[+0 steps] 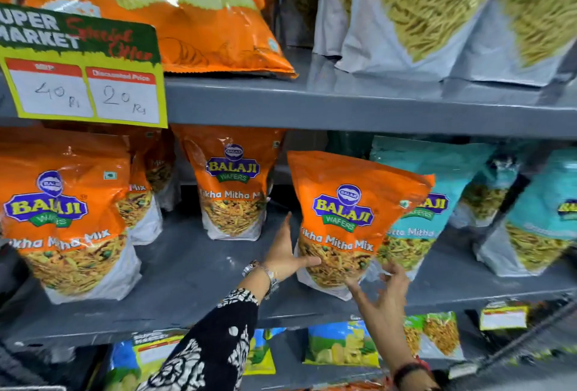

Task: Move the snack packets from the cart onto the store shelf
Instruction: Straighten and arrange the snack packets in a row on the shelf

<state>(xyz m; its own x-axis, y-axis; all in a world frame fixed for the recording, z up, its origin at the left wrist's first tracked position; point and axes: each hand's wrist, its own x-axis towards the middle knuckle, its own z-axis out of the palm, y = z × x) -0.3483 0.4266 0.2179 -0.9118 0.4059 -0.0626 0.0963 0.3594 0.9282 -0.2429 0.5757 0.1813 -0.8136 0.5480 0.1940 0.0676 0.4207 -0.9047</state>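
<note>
An orange Balaji Tikha Mitha Mix snack packet (343,219) stands on the grey middle shelf (193,272), leaning slightly against a teal packet (437,166) behind it. My left hand (285,253) grips the packet's lower left side, thumb across the front and fingers behind. My right hand (387,294) is at the packet's lower right corner with fingers spread, the fingertips touching its bottom edge. Two more orange packets of the same kind stand on this shelf, one (232,184) further back and one (65,219) at the left front. The cart is out of view.
A yellow price sign (84,78) hangs from the upper shelf edge (343,106). Large orange and grey bags fill the top shelf. More teal packets (543,219) stand at the right. Blue and green packets (342,344) lie on the shelf below. Bare shelf lies between the orange packets.
</note>
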